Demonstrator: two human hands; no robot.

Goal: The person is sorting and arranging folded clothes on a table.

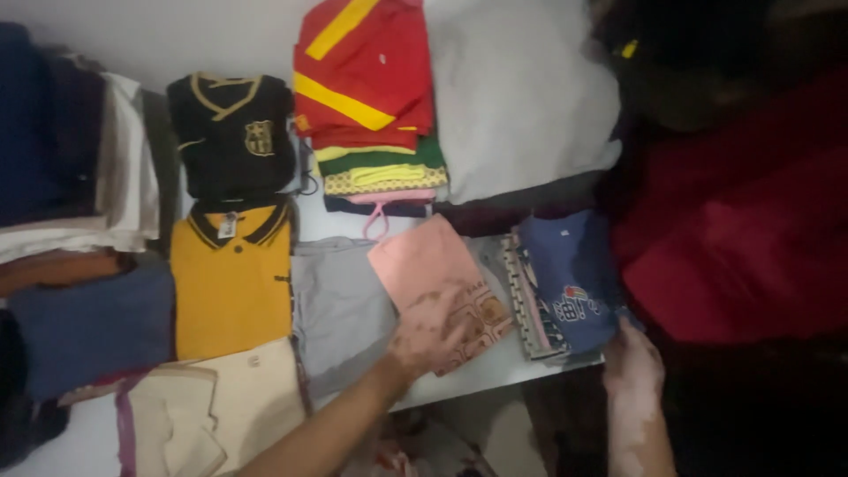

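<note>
My left hand [430, 329] lies flat, fingers spread, on a folded pink garment [424, 261] with a printed front. That garment rests partly on a folded grey one [340, 305]. My right hand [632, 364] touches the near right edge of a small pile topped by a folded blue shirt [570, 278] with a red and white print. Whether it grips the pile is unclear.
Folded clothes cover a white surface [481, 371]: a yellow polo [231, 283], a black shirt with a badge [231, 132], a red and yellow stack [367, 88], a grey pile [517, 97], cream pieces [238, 402], dark stacks [53, 132] at left, and a red cloth [733, 247] at right.
</note>
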